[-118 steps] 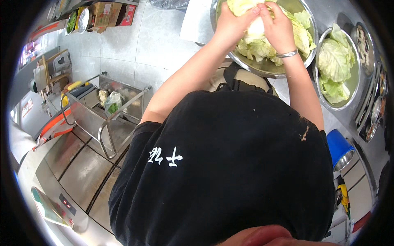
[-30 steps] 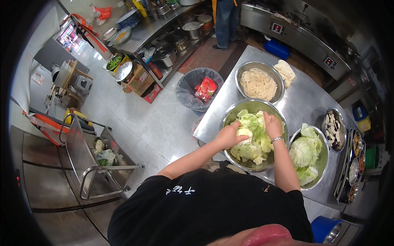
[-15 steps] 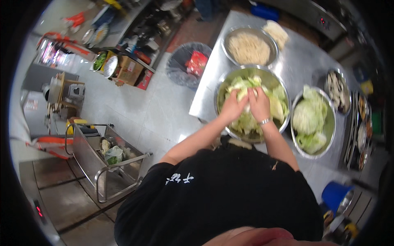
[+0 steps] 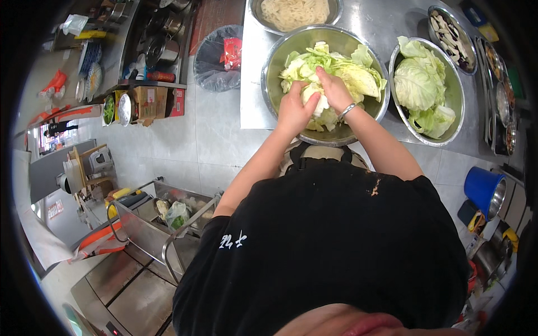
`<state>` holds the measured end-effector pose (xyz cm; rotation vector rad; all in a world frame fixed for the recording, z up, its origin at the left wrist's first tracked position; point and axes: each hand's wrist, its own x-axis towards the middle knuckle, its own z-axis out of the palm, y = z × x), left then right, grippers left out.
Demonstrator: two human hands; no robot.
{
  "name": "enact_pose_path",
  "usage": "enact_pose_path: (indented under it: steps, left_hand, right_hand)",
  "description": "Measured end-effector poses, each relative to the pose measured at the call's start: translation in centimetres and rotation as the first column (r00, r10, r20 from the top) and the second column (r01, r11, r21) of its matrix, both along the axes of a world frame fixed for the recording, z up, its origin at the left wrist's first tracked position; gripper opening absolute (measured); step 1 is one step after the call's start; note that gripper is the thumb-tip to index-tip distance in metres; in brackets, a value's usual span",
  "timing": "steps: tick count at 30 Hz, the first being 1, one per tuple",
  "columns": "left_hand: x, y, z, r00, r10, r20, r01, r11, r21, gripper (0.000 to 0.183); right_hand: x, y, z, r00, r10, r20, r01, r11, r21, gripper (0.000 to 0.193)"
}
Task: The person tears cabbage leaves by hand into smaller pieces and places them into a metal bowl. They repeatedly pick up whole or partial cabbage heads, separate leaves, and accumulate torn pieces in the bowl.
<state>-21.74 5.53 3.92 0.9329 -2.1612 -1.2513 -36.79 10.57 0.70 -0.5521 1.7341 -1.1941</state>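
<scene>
Both my hands work over a large steel bowl (image 4: 270, 63) of torn pale green cabbage leaves (image 4: 357, 77). My left hand (image 4: 296, 107) is curled around the left side of a pale cabbage piece (image 4: 315, 89), thumb uppermost. My right hand (image 4: 334, 93), with a silver bracelet on its wrist, closes on the same piece from the right. Most fingertips of both hands are hidden by leaves and by the hands themselves. To the right, an uncut cabbage (image 4: 419, 84) and loose leaves lie in a second steel bowl (image 4: 460, 112).
On the steel table (image 4: 250, 109) stand a bowl of noodles (image 4: 294, 12), a bowl of sliced vegetables (image 4: 450, 40) and trays of food (image 4: 502, 106). A lined bin (image 4: 210, 64) is left of it, a metal cart (image 4: 147, 221) behind left, a blue bucket (image 4: 482, 190) at right.
The view has shifted, so the table and bowls appear higher. My hands stay in the cabbage bowl; they have drawn slightly apart, with a pale piece showing between them.
</scene>
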Motion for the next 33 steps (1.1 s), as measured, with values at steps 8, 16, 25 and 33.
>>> enact_pose_path:
  steps: [8,16,25,33]
  left_hand:
    - [1.9,0.3,0.1,0.999,0.002,-0.037,0.001,0.998,0.07,0.048]
    - [1.2,0.3,-0.1,0.967,0.127,-0.221,-0.142,0.988,-0.054,0.038]
    - [1.2,-0.1,-0.4,0.931,0.268,-0.246,-0.21,0.948,0.238,0.031]
    - [-0.2,-0.4,0.1,0.953,0.294,-0.075,-0.22,0.84,0.495,0.056]
  right_hand:
    - [-1.4,-1.0,1.6,0.997,0.003,0.075,-0.01,0.995,0.101,0.075]
    - [-1.3,-1.4,3.3,0.893,-0.08,-0.443,0.09,0.996,0.001,0.073]
    - [-4.9,-1.1,6.2,0.865,-0.078,-0.496,0.191,0.965,0.181,0.075]
    - [-3.7,1.9,7.8,0.52,0.321,-0.791,-0.171,0.947,0.272,0.07]
